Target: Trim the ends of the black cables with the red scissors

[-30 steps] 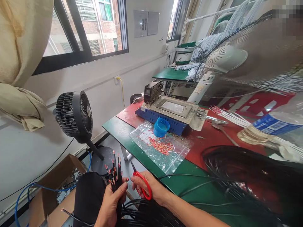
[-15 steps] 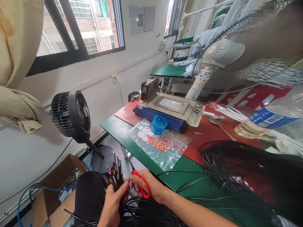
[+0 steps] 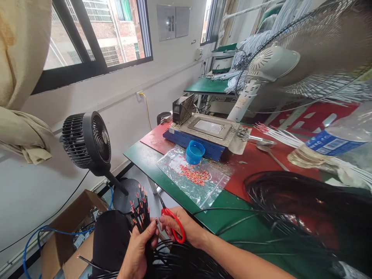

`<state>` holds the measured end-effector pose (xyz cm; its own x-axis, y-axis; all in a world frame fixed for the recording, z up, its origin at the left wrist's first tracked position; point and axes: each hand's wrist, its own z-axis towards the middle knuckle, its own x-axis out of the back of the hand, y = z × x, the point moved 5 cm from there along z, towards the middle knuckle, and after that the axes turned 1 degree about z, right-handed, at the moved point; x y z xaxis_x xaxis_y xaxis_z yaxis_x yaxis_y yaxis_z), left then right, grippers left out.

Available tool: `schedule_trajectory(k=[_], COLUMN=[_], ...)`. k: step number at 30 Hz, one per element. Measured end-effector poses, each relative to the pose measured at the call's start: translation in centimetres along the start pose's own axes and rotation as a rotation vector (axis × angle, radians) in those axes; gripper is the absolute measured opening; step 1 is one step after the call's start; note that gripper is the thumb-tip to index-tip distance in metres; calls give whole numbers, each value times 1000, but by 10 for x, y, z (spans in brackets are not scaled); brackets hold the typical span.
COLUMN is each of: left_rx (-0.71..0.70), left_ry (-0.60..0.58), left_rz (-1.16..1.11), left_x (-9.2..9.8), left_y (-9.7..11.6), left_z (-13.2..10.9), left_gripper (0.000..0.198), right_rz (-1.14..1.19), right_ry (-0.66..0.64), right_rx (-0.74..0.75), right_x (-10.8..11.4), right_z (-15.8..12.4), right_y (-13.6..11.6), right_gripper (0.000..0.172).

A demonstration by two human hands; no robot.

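Observation:
My left hand [image 3: 141, 244] is closed around a bundle of black cables [image 3: 141, 211], whose stripped ends fan upward with red and pale wire tips. Between its thumb and forefinger a short cable end pokes out toward the right. Red-handled scissors [image 3: 179, 228] hang in my right hand [image 3: 180, 224], blades pointing up and away to the left. The right thumb and fingertips are pinched close to that cable end; whether they touch it I cannot tell. More black cable [image 3: 186, 259] lies in loops over my lap below both hands.
A clear plastic bag [image 3: 213, 190] with red and yellow trimmings and a blue cup [image 3: 194, 152] lie on the green and red table. Behind stands a blue-sided heated-looking unit [image 3: 193, 145]. Coiled black cable [image 3: 276, 201] fills the right. A black fan [image 3: 97, 139] and cardboard box [image 3: 55, 248] stand left.
My right fingertips have drawn slightly away from the left thumb, and the short cable end between them shows more clearly. The cable bundle has shifted a little left; the scissors stay in the right hand.

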<state>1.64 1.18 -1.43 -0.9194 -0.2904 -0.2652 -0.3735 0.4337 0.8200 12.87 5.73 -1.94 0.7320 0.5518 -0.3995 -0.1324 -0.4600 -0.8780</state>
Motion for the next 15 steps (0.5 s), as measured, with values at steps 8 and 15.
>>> schedule_trajectory(k=[8,15], left_rx=[23,11], left_ry=[-38,-95], left_rz=[54,104], left_x=[-2,1], left_y=[-3,-5], left_z=[-3,-1], left_gripper=[20,19], right_rz=[57,64], right_ry=[-4,-48], right_rx=[-44,-184], right_x=[3,6], right_z=[0,0], right_y=[-11,1], right_gripper=[46,37])
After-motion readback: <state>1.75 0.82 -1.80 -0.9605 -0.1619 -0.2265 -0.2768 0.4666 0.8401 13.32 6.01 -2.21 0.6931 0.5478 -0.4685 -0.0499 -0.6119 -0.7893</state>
